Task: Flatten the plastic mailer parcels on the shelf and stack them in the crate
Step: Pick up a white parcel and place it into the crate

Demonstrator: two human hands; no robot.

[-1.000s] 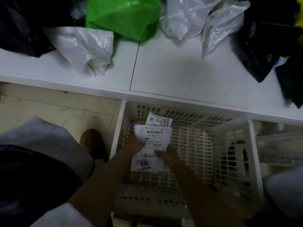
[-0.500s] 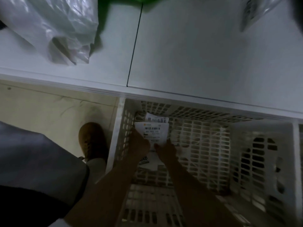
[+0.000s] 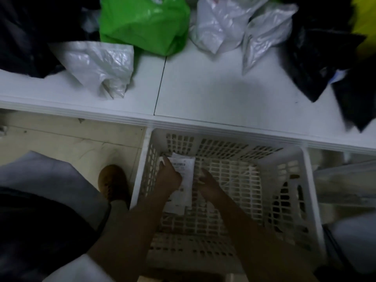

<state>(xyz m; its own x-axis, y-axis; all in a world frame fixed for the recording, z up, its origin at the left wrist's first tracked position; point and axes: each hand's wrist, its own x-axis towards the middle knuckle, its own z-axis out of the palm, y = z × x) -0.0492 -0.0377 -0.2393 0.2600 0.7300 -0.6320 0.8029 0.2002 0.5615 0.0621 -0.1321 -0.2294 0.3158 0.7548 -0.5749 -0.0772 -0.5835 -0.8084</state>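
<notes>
Left hand (image 3: 169,178) presses labelled mailer (image 3: 186,180) in crate (image 3: 309,180); print unreadable.

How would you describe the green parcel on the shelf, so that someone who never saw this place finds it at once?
Look at the white shelf that runs above the white crate. Along its back lies a row of plastic parcels, and the green parcel sits left of the middle, just beyond the seam between the two boards. It is the only bright green one; its neighbours are white or black.
</notes>
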